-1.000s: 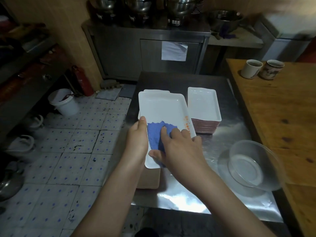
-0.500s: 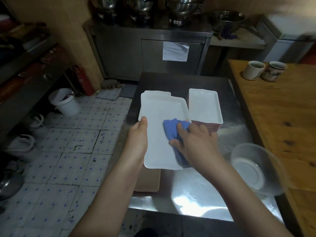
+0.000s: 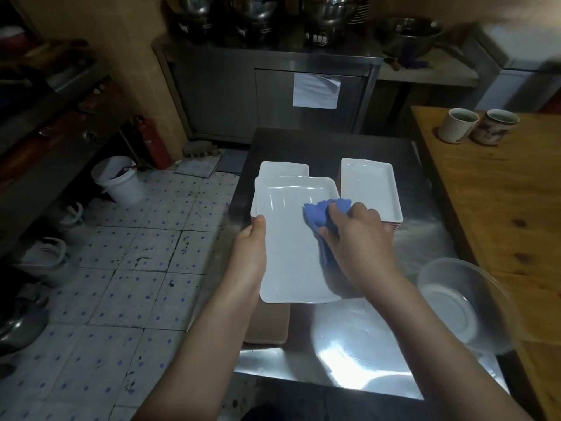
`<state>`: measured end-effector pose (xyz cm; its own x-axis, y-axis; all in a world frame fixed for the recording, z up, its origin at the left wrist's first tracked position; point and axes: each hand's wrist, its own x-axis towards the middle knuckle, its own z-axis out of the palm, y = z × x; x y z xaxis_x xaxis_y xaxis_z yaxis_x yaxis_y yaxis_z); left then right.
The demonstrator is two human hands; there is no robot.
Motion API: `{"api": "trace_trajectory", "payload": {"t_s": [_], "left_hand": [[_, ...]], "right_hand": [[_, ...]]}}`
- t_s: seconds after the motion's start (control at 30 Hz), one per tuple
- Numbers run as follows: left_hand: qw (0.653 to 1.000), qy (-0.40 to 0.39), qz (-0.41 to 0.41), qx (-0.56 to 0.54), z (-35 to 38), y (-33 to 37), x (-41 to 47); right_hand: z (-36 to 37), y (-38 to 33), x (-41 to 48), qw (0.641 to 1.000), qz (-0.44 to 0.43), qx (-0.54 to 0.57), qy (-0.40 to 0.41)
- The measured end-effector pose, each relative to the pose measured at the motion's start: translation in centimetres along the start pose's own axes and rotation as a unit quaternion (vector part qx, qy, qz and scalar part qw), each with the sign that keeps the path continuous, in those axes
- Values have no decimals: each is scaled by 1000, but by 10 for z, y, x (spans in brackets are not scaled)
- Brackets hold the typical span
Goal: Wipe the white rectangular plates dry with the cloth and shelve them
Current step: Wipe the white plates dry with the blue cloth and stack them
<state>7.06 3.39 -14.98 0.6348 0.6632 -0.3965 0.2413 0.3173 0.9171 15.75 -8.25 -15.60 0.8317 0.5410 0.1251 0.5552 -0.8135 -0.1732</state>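
Observation:
A white rectangular plate [image 3: 288, 244] is held above the steel table, its long side running away from me. My left hand [image 3: 253, 250] grips its left edge, thumb on top. My right hand [image 3: 361, 244] holds a blue cloth [image 3: 321, 214] bunched under its fingers against the plate's right rim. Behind the held plate, another white plate [image 3: 282, 169] tops a stack that is mostly hidden. To the right stands a second stack of white plates [image 3: 368, 186] with red-striped sides.
A clear glass bowl [image 3: 464, 302] sits at the steel table's [image 3: 358, 354] right front. A wooden counter [image 3: 501, 189] with two mugs [image 3: 458, 125] lies right. A brown board [image 3: 267, 326] lies under the held plate. A white bucket [image 3: 121, 180] stands on the tiled floor.
The cloth and my right hand slid from the plate's near-middle up to its right edge. The plate was turned and lowered a little, and the stack behind it came into view.

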Motion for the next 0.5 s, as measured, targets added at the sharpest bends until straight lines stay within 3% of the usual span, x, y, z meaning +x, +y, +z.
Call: {"api": "trace_trajectory", "payload": {"t_s": [0.1, 0.23, 0.37, 0.43, 0.5], "left_hand": [[1000, 6, -2, 2, -9, -6, 7], [999, 12, -2, 52, -28, -21, 21], [995, 11, -32, 97, -51, -50, 36], [991, 13, -57, 119, -59, -68, 43], [987, 17, -72, 140, -66, -84, 51]], "right_hand": [[5, 3, 9, 969, 48, 243, 11], [14, 1, 9, 849, 158, 504, -17], [39, -1, 12, 698, 257, 668, -34], [53, -3, 13, 652, 278, 704, -49], [63, -7, 13, 629, 288, 719, -63]]}}
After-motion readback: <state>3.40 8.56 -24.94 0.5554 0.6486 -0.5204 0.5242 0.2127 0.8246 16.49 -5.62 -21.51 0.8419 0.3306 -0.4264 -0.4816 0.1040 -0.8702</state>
